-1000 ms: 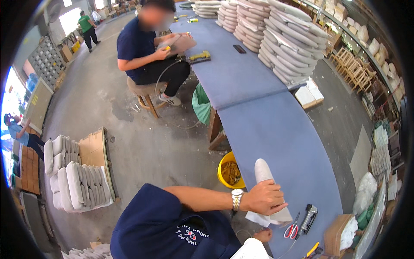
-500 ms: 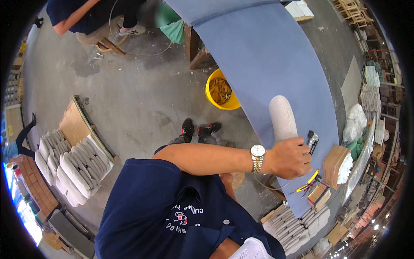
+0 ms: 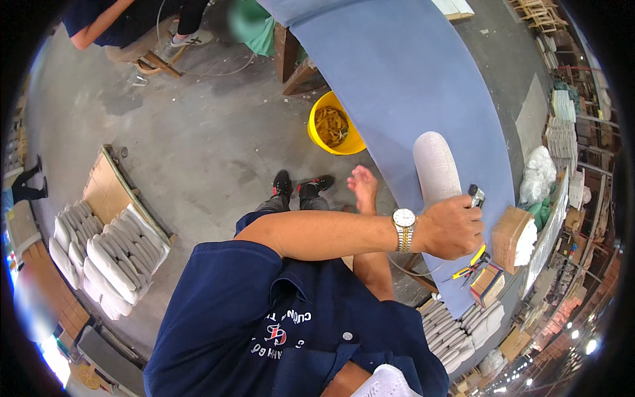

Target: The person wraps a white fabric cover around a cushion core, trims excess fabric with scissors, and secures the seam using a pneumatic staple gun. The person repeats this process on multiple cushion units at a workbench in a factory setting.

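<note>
My left hand point(image 3: 451, 227), with a watch on the wrist, reaches across to the blue-covered table point(image 3: 410, 73). Its fingers are curled over the near end of a pale, rounded padded piece point(image 3: 438, 165) that lies on the table; the hand hides that end. Just past the knuckles lies a metal tool point(image 3: 475, 194), partly covered by the hand. My right hand point(image 3: 363, 186) is raised beside the table's left edge, below the yellow bucket, with fingers loosely apart and nothing seen in them.
Pliers point(image 3: 469, 263), a small box point(image 3: 487, 284) and an open carton point(image 3: 512, 238) sit at the table's near right. A yellow bucket point(image 3: 317, 135) of scraps stands left of the table. Padded pieces point(image 3: 112, 255) are stacked on the left. Another person point(image 3: 109, 26) sits at upper left.
My right hand has come up from behind the left forearm into view beside the table. The left hand stays at the padded piece. The whole view has shifted slightly.
</note>
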A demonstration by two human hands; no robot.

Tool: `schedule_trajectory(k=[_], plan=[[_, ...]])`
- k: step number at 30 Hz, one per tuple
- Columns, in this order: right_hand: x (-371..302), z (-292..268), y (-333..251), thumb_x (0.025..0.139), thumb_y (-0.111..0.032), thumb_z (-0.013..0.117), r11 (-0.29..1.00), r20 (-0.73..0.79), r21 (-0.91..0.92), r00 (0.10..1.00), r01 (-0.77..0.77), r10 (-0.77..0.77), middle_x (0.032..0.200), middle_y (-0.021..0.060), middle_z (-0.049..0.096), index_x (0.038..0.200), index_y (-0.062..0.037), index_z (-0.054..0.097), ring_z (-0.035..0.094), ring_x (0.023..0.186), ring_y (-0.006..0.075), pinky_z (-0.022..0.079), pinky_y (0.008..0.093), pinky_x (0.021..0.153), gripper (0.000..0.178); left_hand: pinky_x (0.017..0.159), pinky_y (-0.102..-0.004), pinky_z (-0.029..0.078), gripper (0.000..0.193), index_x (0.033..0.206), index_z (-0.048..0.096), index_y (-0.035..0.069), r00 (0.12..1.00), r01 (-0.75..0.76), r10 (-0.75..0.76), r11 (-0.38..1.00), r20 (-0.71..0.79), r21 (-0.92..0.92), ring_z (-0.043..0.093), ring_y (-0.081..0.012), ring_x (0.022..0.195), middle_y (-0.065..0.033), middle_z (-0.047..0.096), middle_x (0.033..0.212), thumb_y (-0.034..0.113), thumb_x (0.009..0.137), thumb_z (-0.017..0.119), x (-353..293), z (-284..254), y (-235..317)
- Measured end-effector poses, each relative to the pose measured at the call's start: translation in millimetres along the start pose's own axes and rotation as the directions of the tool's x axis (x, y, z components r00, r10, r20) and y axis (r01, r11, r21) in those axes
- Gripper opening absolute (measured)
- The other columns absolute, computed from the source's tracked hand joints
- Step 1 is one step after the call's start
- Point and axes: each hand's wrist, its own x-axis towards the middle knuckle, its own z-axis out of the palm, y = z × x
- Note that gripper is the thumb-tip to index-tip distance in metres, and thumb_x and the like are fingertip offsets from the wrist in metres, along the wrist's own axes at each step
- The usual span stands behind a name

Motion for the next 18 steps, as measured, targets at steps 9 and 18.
schedule_trajectory(k=[9, 18], plan=[[-119.7, -102.3, 164.7, 0.098, -0.02, 0.064, 0.977, -0.159, -0.198, 0.986, -0.083, 0.052, 0.089, 0.0068, 0.072, 0.109, -0.0013, 0.072, 0.067, 0.065, 0.0164, 0.056, 0.0312, 0.059, 0.023, 0.064, -0.0334, 0.045, 0.025, 0.059, 0.061, 0.018, 0.996, -0.086, 0.087, 0.996, -0.016, 0.032, 0.059, -0.0152, 0.07, 0.0039, 0.059, 0.065, 0.026, 0.079, 0.072, 16.8, 7.6, -11.6], [-137.3, -234.7, 160.9, 0.095, -0.019, 0.065, 0.98, -0.795, 0.117, 0.606, 0.164, -0.007, 0.074, 0.0075, 0.072, 0.099, -0.0039, 0.075, 0.068, 0.064, 0.017, 0.054, 0.033, 0.062, 0.018, 0.052, -0.0364, 0.032, 0.041, 0.056, 0.049, 0.009, 0.987, -0.087, 0.105, 0.986, 0.124, -0.14, 0.04, -0.0217, 0.049, -0.0025, 0.045, 0.052, 0.01, 0.086, 0.076, 82.0, -4.4, -48.5]])
